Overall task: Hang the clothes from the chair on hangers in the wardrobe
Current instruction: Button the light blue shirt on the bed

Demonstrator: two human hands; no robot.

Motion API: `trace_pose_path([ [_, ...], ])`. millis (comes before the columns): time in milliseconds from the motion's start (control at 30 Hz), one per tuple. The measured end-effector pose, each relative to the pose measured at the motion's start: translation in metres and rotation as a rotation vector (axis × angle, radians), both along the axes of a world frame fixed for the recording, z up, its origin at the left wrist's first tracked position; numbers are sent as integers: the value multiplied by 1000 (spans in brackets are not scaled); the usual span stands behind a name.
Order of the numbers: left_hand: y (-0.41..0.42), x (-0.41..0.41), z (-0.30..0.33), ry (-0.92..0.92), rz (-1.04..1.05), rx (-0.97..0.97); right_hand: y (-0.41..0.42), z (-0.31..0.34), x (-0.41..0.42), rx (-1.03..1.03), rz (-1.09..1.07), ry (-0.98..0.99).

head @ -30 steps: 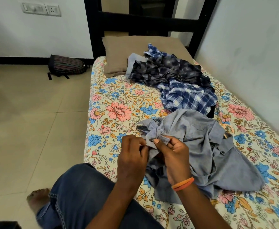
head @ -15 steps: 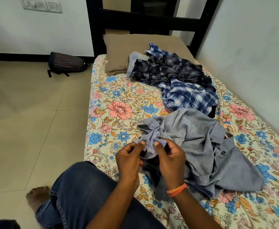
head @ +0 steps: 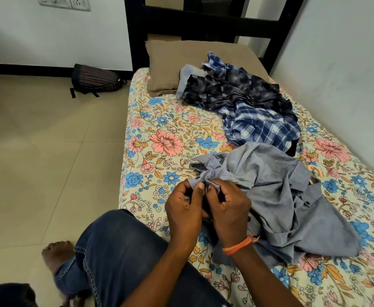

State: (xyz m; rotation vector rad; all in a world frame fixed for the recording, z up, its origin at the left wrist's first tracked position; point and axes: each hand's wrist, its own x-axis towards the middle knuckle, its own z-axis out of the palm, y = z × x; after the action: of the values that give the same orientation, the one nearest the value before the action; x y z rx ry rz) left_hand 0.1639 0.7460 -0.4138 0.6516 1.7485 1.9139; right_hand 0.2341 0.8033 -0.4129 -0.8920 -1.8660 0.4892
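Observation:
A crumpled grey shirt (head: 277, 196) lies on the floral bedsheet (head: 159, 151) in front of me. My left hand (head: 185, 209) and my right hand (head: 228, 207) are pressed close together, both pinching a small fold at the shirt's near left edge. An orange band circles my right wrist. Further up the bed sits a heap with a blue plaid shirt (head: 261, 127) and a dark patterned shirt (head: 232, 91). No hanger, chair or wardrobe is in view.
A tan pillow (head: 177, 63) lies against the black headboard (head: 203, 21). A white wall runs along the bed's right side. A striped backpack (head: 95, 79) rests on the tiled floor at left. My jeans-clad knee (head: 119, 251) is on the bed's near edge.
My two hands have closed in toward each other on the grey shirt's edge, thumbs now almost touching. The shirts on the bed have stayed where they were.

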Motion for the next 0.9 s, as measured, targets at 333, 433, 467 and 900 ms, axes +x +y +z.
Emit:
trace_pose_path([
  [333,4,-4,-5,-76,-78,20,4,4,4,-280,103,107],
  [433,5,-3,-8,-71,-63,15,3,3,5,-269,113,98],
  [467,5,-3,-10,-69,-63,14,3,3,5,-249,117,94],
  [900,-3,-9,-5,168,164,-36,1,8,16,-705,387,342],
])
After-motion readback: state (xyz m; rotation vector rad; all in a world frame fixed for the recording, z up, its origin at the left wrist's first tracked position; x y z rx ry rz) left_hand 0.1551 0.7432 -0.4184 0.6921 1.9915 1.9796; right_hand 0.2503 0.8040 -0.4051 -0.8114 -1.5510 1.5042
